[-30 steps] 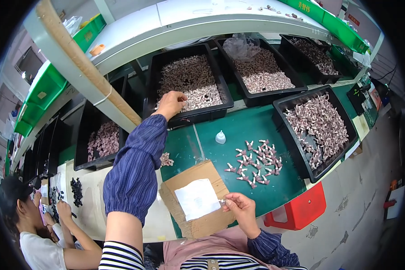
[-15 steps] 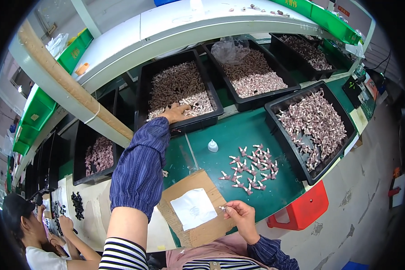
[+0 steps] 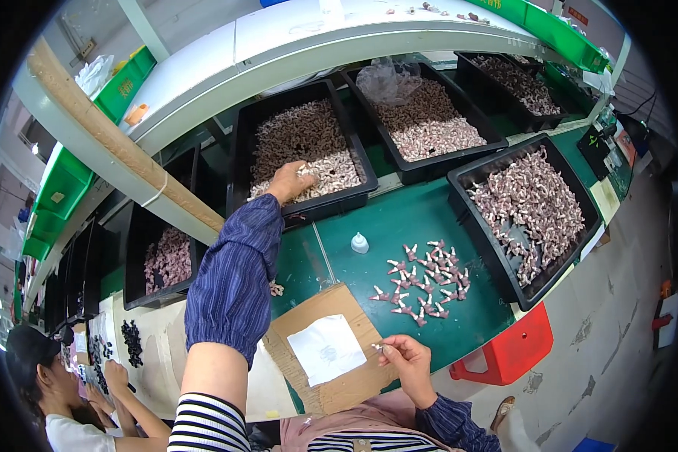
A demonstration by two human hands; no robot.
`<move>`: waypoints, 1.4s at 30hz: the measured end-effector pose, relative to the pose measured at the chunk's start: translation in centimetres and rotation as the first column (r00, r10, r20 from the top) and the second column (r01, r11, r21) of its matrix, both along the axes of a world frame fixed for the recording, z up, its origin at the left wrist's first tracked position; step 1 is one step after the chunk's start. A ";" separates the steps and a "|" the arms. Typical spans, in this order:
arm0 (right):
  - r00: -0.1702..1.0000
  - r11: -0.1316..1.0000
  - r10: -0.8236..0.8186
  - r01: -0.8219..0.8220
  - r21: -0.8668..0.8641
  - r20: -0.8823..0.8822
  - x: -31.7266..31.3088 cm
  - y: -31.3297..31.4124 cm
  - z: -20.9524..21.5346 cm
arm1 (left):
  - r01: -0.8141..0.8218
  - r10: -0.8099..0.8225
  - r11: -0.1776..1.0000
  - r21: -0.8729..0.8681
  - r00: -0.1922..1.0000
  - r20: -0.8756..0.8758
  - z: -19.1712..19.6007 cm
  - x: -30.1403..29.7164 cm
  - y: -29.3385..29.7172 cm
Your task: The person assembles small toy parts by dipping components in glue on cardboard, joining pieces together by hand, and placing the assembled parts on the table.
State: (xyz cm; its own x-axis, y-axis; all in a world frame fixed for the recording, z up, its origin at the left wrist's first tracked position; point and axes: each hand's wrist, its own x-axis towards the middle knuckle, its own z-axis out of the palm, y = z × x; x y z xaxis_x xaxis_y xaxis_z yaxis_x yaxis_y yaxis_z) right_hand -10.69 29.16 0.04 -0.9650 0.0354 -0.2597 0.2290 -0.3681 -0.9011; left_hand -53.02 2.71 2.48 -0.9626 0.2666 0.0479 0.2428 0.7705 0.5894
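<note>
My left hand (image 3: 288, 183) reaches into the near edge of a black tray (image 3: 367, 167) heaped with small white and brownish-pink pieces. Its fingers are bunched together against the pale pieces, and their tips are hidden. Over the right edge of a cardboard sheet (image 3: 361, 322), my right hand (image 3: 413, 367) pinches a tiny white piece (image 3: 377, 346) between thumb and fingertips. A square of white paper (image 3: 327, 350) lies on the cardboard. Loose purple-and-white moulded pieces (image 3: 427, 280) are spread over the green mat to the right, near a small white dropper bottle (image 3: 359, 243).
Another black tray (image 3: 523, 296) of such pieces stands at the right, above a red plastic bin (image 3: 514, 348). A white shelf (image 3: 294, 60) and its upright post (image 3: 120, 143) frame the far side. At lower left a co-worker (image 3: 75, 399) handles small black parts.
My left hand has drawn its spread fingers together in the tray. The right hand keeps its pinch with little movement. A sandalled foot now shows at lower right.
</note>
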 end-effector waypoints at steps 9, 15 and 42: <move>1.000 1.000 0.022 -0.022 0.005 -0.002 0.7 0.1 -0.3 | -0.271 -0.024 0.583 0.766 0.937 0.350 7.6 5.8 -2.0; 1.000 0.997 0.019 -0.020 0.075 0.013 0.3 0.3 0.2 | -0.284 0.003 0.394 0.874 0.951 0.308 10.5 18.3 -5.1; 0.988 0.970 0.081 -0.048 0.237 -0.132 -0.2 -3.7 2.7 | -0.573 0.504 0.793 -0.208 0.808 -0.305 -0.9 44.7 -14.4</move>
State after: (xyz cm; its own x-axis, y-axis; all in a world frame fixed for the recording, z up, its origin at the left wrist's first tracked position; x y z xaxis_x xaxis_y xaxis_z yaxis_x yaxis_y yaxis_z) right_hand -10.84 25.47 2.71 -0.9933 0.0154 -0.1144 0.1113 -0.1337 -0.9847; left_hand -8.31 -11.72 1.53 -0.9242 -0.2573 0.2823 -0.1647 0.9353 0.3132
